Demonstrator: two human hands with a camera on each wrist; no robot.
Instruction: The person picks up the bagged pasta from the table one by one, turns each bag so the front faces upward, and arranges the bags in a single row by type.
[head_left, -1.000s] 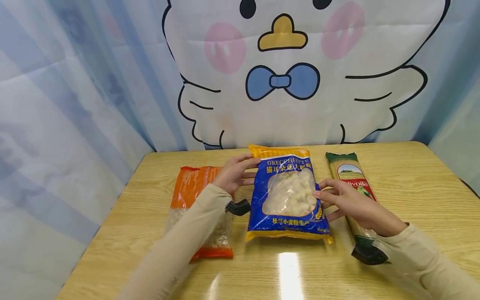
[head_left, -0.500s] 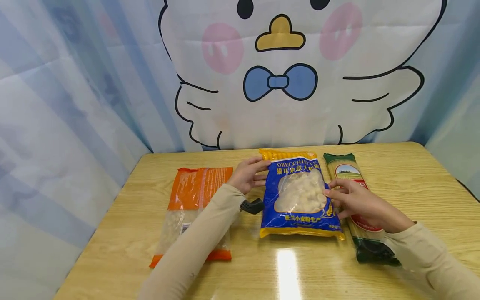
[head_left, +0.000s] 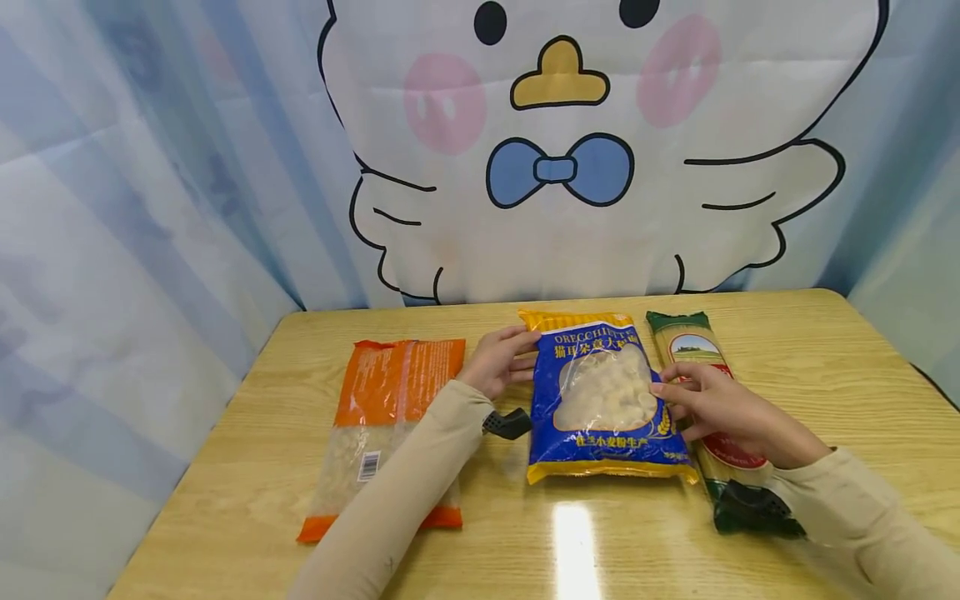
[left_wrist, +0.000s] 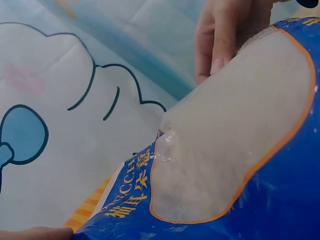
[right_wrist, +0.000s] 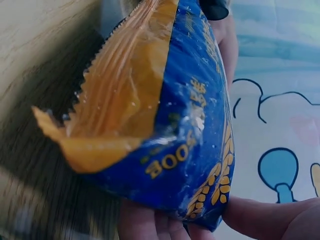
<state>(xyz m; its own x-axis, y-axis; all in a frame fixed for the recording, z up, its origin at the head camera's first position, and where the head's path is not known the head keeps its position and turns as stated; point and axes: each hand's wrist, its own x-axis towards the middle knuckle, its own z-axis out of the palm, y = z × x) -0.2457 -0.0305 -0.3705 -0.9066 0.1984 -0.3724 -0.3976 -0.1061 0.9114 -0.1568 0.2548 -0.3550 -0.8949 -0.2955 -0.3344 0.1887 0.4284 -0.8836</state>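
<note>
A blue and yellow bag of orecchiette pasta [head_left: 603,387] is held between both hands, its clear window facing up toward the head camera. My left hand [head_left: 498,360] grips its upper left edge, thumb on the front and fingers at the side. On the opposite side my right hand [head_left: 723,408] pinches the right edge, with its thumb [right_wrist: 265,215] on the front and its fingers [right_wrist: 137,220] curling behind. The bag's crimped lower end faces the right wrist camera, with wood grain beyond it.
An orange and clear bag [head_left: 397,387] with a barcode lies on the left, partly behind the left sleeve. A green-ended spaghetti pack [head_left: 693,346] lies at right, partly under the right hand. Behind the wooden table [head_left: 262,467] hangs a cartoon curtain [head_left: 570,242].
Both hands have carried the orecchiette bag a little to the right, closer to the spaghetti pack, then nearly stopped. More of the orange bag shows beside the left sleeve.
</note>
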